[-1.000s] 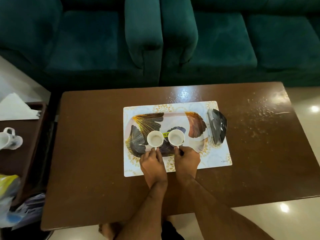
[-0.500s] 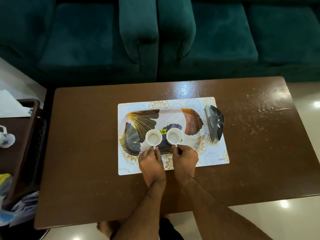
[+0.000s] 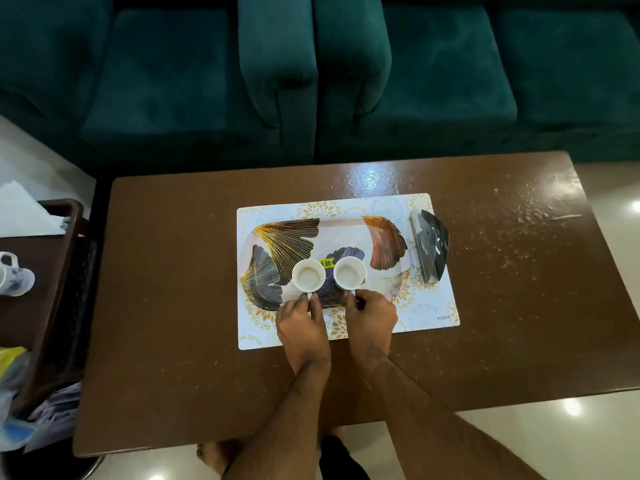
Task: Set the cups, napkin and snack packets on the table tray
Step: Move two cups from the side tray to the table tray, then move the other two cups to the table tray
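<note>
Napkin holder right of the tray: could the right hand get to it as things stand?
Probably yes: the right hand pinches the right cup's handle, and only bare placemat separates it from the napkin holder.

green sofa (image 3: 311,64) past table's far edge | white flowery mat (image 3: 426,313) in table's middle | shiny dark holder (image 3: 429,249) at mat's right edge

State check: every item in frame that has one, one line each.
Left white ceramic cup: upright on tray, looks empty, handle pinched by left hand.
Right white ceramic cup: upright on tray, looks empty, handle pinched by right hand.
Leaf-patterned oblong tray: flat on white floral placemat.
Perforated steel napkin holder: on the placemat beside the tray, no napkin visible.
White paper napkin: off the table, on side stand.
</note>
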